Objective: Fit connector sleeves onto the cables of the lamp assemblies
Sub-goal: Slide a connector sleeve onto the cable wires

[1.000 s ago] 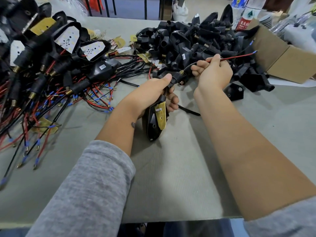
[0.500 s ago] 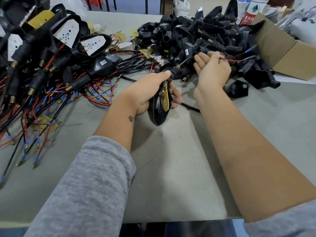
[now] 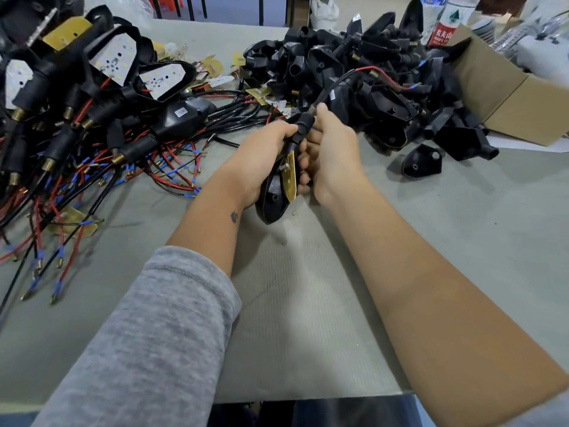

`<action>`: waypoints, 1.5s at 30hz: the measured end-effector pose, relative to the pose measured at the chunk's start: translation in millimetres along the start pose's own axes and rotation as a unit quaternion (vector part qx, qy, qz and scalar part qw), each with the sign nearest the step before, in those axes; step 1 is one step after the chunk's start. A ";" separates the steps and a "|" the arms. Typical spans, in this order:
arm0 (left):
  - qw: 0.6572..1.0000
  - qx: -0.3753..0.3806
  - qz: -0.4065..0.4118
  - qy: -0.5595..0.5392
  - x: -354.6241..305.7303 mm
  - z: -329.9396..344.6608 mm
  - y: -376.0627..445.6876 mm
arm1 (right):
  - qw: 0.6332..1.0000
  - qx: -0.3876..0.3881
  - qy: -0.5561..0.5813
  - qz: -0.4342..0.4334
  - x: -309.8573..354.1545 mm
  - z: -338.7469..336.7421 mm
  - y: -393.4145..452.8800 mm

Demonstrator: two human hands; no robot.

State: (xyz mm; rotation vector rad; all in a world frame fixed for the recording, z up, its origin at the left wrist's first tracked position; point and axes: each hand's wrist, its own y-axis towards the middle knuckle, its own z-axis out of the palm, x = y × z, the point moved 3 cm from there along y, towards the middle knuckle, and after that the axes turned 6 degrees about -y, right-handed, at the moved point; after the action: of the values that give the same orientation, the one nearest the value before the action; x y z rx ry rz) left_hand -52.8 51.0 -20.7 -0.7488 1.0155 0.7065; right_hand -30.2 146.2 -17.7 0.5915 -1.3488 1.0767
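black lamp assembly (image 3: 277, 192) gripped by both hands (touching), bare table (image 3: 308, 318) nearer

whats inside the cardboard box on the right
Cannot tell: the cardboard box shows only its outer walls and a flap. The pile of black lamp shells lies against its open end, covering the inside.

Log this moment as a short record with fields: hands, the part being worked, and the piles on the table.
left hand: closed around the black lamp housing
right hand: grip at the connector sleeve on the cable
cable: runs up from the sleeve, ends in red and black wires
left pile: wired lamp assemblies with LED boards
far pile: empty black housings
right edge: cardboard box
table: grey mat
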 end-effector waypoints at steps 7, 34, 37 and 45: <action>0.999 -0.021 0.039 -0.032 -5.9 1.9 0.3 | 0.991 0.129 0.015 -0.014 4.1 3.2 0.3; 0.969 -0.138 0.189 0.085 -19.3 -14.7 0.8 | 0.991 0.037 0.048 -0.122 12.7 -12.5 11.0; 0.948 -0.086 0.256 0.167 -18.0 -5.1 -2.3 | 0.989 -0.001 0.094 -0.115 13.5 -19.4 15.3; 0.883 -0.169 0.315 0.305 -16.0 -10.3 1.3 | 0.985 -0.002 0.149 -0.085 11.0 -24.2 19.8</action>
State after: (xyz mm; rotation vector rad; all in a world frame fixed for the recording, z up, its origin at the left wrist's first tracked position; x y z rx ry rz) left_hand -64.5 40.6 -9.7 -0.9815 1.7836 1.2777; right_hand -37.3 178.5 -16.2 0.5087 -1.0218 0.9800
